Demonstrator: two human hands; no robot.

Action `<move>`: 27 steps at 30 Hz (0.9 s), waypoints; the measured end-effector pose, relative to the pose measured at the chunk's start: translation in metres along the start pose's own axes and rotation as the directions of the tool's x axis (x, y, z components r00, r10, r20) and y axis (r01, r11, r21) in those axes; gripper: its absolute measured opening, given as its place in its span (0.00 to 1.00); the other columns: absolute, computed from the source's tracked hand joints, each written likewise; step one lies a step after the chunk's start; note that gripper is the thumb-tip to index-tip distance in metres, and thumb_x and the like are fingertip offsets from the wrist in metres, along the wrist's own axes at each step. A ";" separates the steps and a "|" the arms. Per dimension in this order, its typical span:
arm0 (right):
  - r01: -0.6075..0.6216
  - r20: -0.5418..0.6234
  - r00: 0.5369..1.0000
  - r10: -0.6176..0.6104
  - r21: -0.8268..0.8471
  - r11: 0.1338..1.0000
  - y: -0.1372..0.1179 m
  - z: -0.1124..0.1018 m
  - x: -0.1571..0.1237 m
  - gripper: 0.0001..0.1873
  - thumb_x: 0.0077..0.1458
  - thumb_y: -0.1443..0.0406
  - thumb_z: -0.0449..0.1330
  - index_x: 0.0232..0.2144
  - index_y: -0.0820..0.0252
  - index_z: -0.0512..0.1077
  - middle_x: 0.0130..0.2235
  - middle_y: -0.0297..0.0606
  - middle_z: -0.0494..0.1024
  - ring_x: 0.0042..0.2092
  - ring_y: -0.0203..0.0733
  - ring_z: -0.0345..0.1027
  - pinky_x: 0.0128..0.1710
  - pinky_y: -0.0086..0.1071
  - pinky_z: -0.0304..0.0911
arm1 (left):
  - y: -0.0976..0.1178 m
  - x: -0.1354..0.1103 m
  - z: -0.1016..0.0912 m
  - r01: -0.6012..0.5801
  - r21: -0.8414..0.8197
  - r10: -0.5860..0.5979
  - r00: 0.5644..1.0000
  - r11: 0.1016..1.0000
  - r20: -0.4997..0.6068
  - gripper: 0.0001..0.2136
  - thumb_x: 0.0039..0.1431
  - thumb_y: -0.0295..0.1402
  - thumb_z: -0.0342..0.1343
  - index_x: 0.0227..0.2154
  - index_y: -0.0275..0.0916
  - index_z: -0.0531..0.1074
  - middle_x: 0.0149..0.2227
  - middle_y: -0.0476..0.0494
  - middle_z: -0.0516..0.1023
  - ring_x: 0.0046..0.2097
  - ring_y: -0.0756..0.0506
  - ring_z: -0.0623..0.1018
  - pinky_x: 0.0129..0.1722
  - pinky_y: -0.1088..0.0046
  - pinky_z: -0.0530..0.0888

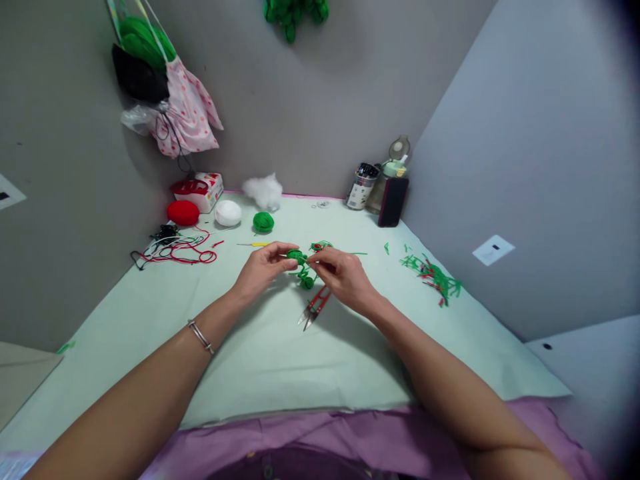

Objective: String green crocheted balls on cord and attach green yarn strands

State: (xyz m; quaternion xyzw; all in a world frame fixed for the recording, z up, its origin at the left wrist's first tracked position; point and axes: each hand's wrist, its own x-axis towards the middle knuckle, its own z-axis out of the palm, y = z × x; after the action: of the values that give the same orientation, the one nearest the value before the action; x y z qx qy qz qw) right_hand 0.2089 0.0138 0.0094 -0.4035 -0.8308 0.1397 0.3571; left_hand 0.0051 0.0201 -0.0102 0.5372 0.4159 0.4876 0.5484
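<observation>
Between thumb and fingers, my left hand grips a small green crocheted piece above the middle of the table. My right hand is pinched close against the piece's right side, on a thin light-coloured tool like a needle; its exact kind is too small to tell. Another green yarn piece hangs or lies just below. Red-handled thread snips rest on the table under my right hand, blades toward me. A yellow-handled crochet hook lies beyond my left fingers.
A green yarn ball, white yarn ball, red yarn ball and white stuffing stand at the back left. Tangled yarn lies left, green scraps right. A phone leans beside a pen cup.
</observation>
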 end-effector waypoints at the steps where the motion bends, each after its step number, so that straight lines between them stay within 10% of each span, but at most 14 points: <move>1: -0.002 0.000 1.000 0.002 0.000 1.000 0.000 0.000 0.000 0.09 0.61 0.71 0.57 0.33 0.59 0.77 0.30 0.35 0.75 0.27 0.34 0.61 0.31 0.29 0.54 | 0.000 0.000 0.000 0.001 -0.007 -0.001 1.000 1.000 0.003 0.20 0.47 0.37 0.69 0.44 0.39 0.78 0.36 0.44 0.81 0.39 0.44 0.80 0.47 0.63 0.72; 16: -0.092 0.023 0.996 0.089 0.162 0.983 0.005 0.002 0.001 0.06 0.59 0.68 0.59 0.33 0.60 0.77 0.31 0.35 0.77 0.27 0.33 0.60 0.30 0.29 0.55 | -0.001 0.001 0.000 -0.023 0.018 0.023 1.000 1.000 0.017 0.19 0.45 0.35 0.69 0.42 0.39 0.79 0.38 0.44 0.82 0.40 0.44 0.78 0.47 0.62 0.71; 27: -0.263 0.187 0.964 0.186 0.606 0.751 0.007 0.003 0.005 0.11 0.54 0.57 0.65 0.30 0.59 0.75 0.25 0.30 0.68 0.27 0.33 0.55 0.28 0.30 0.51 | 0.002 -0.001 0.001 -0.076 -0.050 0.079 0.995 0.996 0.055 0.16 0.47 0.33 0.69 0.40 0.39 0.79 0.39 0.43 0.82 0.41 0.45 0.79 0.49 0.61 0.73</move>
State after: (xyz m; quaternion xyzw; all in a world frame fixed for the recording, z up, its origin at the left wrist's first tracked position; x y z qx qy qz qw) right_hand 0.2089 0.0220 0.0062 -0.3500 -0.7014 0.4725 0.4028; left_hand 0.0062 0.0188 -0.0080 0.5534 0.3673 0.5029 0.5532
